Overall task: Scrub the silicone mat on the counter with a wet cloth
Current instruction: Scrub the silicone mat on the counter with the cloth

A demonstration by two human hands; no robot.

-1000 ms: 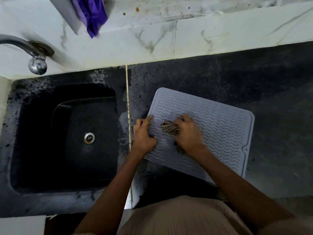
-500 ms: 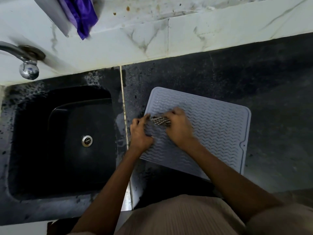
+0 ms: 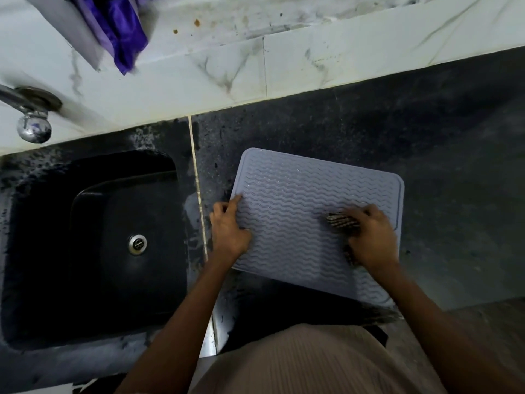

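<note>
Right fingers: I see the right hand (image 3: 373, 237) with its fingers (image 3: 359, 213) curled over a bunched, dark-and-light patterned cloth (image 3: 341, 221), gripping it and pressing it down on the mat.
Left fingers: the left hand (image 3: 228, 227) lies on the mat's left edge; its index finger is stretched out flat towards the far left corner, and the thumb rests on the ribbing. I cannot tell how the other fingers lie. It holds nothing; it only presses on the mat.
Cloth: it sits on the right half of the mat, near the right rim, partly hidden under the right hand.
Mat: the grey silicone mat (image 3: 292, 200), ribbed with wavy lines, lies flat on the bench, turned a little askew to the bench edge, just right of the sink.
Bench: the dark speckled bench (image 3: 426, 137) carries the mat; a pale joint line runs between mat and sink.
Sink: a black sink (image 3: 56, 223) with a metal drain (image 3: 137, 244) lies to the left.
Beyond: a chrome tap (image 3: 31, 120) comes out of the white marble wall (image 3: 341, 61); a purple cloth (image 3: 119, 29) hangs at the top left.
</note>
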